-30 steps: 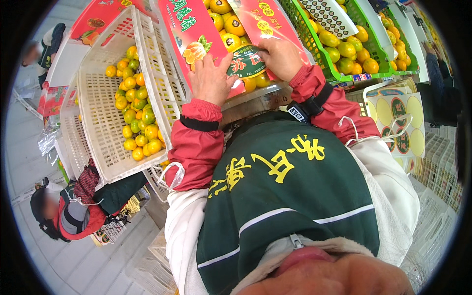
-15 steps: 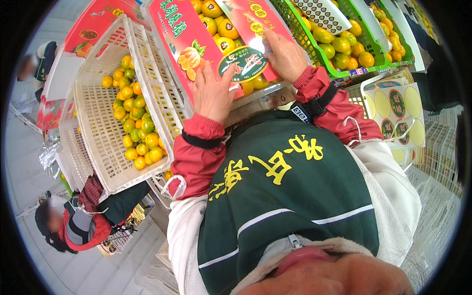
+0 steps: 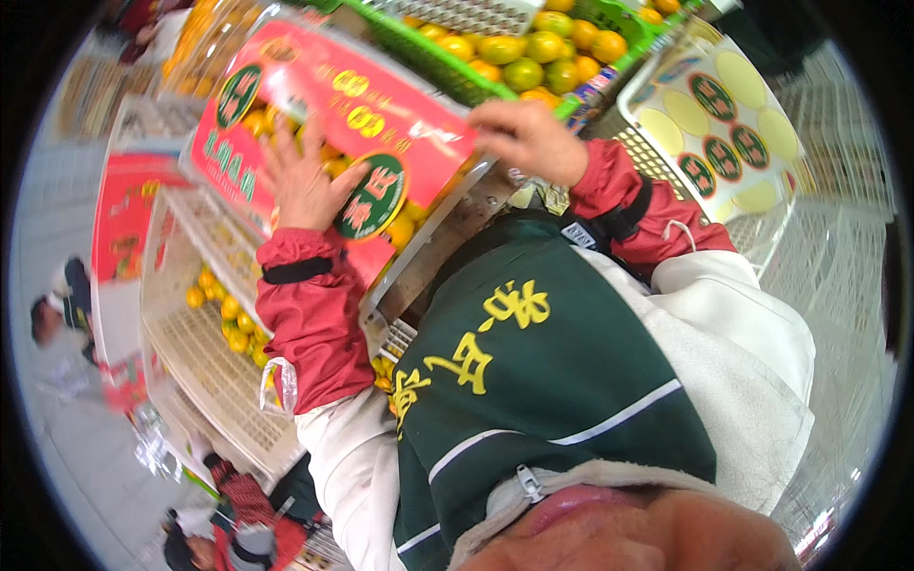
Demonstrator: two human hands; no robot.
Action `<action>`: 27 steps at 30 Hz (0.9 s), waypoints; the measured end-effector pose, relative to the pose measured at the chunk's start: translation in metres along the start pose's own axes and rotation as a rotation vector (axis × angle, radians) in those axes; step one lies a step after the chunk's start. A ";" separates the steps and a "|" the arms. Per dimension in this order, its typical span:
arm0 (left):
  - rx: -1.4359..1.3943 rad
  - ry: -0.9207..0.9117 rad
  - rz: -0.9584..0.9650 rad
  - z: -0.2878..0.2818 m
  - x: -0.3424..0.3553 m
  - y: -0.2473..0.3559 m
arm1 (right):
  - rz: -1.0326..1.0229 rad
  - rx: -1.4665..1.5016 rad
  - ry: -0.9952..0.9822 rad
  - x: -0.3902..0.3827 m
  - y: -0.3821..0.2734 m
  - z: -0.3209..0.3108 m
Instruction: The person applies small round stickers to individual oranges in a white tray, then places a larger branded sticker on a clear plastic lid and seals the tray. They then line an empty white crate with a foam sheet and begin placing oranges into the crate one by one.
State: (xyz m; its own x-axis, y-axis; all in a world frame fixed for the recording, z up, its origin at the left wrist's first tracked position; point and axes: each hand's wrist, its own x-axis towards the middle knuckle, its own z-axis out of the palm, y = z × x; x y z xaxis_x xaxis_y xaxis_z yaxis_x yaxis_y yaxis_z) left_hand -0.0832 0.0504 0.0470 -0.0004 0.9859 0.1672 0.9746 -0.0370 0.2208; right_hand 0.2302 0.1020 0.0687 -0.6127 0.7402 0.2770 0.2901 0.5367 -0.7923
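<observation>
A red fruit box (image 3: pixel 409 119) with a see-through window lies at a slant in front of me, orange and yellow-green mandarins (image 3: pixel 398 228) showing through it. My left hand (image 3: pixel 309 181) rests on its top, fingers spread over the window and thumb stretched toward the green oval label (image 3: pixel 373 195). At the box's right end is my right hand (image 3: pixel 533 141), its fingers bent against the corner. Its fingertips are partly hidden.
To the left stands a white crate (image 3: pixel 205 319) with loose mandarins (image 3: pixel 228 314). A green crate (image 3: pixel 419 52) of mandarins is beyond the box. Sheets of round stickers (image 3: pixel 728 124) lie at a white basket (image 3: pixel 657 152) on the right. Another person (image 3: pixel 252 533) is at lower left.
The box has turned counterclockwise, its oval label now lower right of my left hand. My right hand has moved from its top to the right end. The whole view has shifted too.
</observation>
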 end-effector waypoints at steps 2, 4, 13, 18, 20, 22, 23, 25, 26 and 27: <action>-0.023 -0.038 -0.018 0.021 0.008 -0.012 | 0.074 0.146 -0.241 -0.019 -0.004 -0.003; -0.110 -0.112 -0.065 0.036 0.007 -0.019 | 0.029 0.277 -0.483 -0.035 0.001 -0.005; 0.136 -0.230 0.026 0.048 0.006 -0.021 | 0.814 0.681 -0.251 -0.114 0.115 -0.008; 0.116 -0.163 0.074 0.049 0.000 -0.017 | 1.082 0.941 0.507 -0.128 0.179 0.020; 0.111 -0.133 0.114 0.050 -0.003 -0.015 | 1.171 1.019 0.696 -0.123 0.194 0.032; 0.119 -0.132 0.127 0.050 -0.005 -0.012 | 1.123 1.065 0.860 -0.118 0.202 0.038; 0.095 -0.105 0.153 0.050 -0.007 -0.009 | 1.075 1.093 0.941 -0.114 0.204 0.039; 0.112 -0.125 0.138 0.050 -0.011 -0.003 | 1.054 1.098 0.974 -0.109 0.204 0.038; 0.089 -0.123 0.150 0.050 -0.014 0.001 | 1.070 1.105 0.976 -0.106 0.204 0.037; 0.089 -0.116 0.145 0.050 -0.017 0.006 | 1.094 1.114 0.982 -0.104 0.203 0.034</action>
State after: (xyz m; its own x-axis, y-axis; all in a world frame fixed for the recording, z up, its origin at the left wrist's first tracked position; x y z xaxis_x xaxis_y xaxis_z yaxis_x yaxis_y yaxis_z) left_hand -0.0665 0.0417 -0.0028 0.1623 0.9836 0.0781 0.9785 -0.1707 0.1162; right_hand 0.3275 0.1199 -0.1394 0.2082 0.6919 -0.6914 -0.5967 -0.4703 -0.6503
